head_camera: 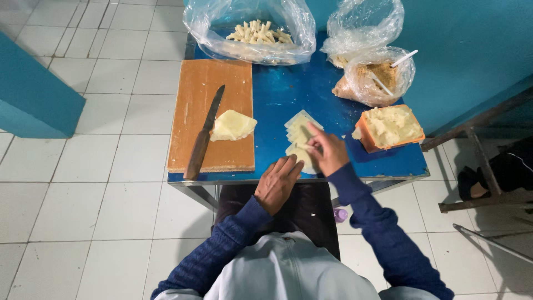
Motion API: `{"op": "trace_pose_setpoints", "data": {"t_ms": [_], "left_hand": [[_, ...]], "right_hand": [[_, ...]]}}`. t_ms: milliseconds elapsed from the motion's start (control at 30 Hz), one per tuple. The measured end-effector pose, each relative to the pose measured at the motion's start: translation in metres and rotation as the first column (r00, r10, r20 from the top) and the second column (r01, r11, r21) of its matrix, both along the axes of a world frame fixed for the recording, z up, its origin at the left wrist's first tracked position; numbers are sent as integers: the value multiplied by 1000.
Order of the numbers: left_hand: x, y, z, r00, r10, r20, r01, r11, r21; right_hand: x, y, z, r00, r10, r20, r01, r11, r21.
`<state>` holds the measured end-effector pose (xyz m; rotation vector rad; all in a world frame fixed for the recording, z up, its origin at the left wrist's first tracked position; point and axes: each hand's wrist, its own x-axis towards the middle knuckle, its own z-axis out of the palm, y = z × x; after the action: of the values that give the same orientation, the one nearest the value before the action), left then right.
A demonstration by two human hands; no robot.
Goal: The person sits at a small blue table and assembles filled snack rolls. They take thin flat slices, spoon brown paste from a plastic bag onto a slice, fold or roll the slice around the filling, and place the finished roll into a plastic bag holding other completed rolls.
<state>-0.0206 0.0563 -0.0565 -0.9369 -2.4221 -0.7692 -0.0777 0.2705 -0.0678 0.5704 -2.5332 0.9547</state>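
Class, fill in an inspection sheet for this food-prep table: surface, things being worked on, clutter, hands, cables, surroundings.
Surface: blue table, partly covered by a wooden cutting board.
Job's things: row of pale sheets under both hands; folded pale stack and knife on the board.
Clutter: bag of rolled sticks; bag of crumbs; orange tub of filling.
Hands: right hand pinches a sheet; left hand rests at the table edge.
Cables: nothing seen.
Surroundings: white tiled floor, teal wall.
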Motion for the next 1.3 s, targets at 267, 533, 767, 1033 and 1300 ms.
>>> {"op": "trace_pose_setpoints", "data": {"t_ms": [267,533,767,1033,1300], "left_hand": [[-2,-3,-2,999,-24,36,21,997,73],[-13,-1,-7,997,51,66,-68,953,295],[-16,14,0,972,213,103,-230,952,201],[-15,17,-5,964,211,164,-246,939,239],[-12,18,0,961,239,139,-265,937,225]], "right_hand": [[-156,2,94,984,157,86,-77,807,-585],[-119,140,156,958,-64,-281,48,997,-64],[-104,199,106,861,-492,-131,502,776,382],[-115,161,97,815,-568,-114,543,681,491],[-114,160,111,799,-582,-151,590,712,379]]}}
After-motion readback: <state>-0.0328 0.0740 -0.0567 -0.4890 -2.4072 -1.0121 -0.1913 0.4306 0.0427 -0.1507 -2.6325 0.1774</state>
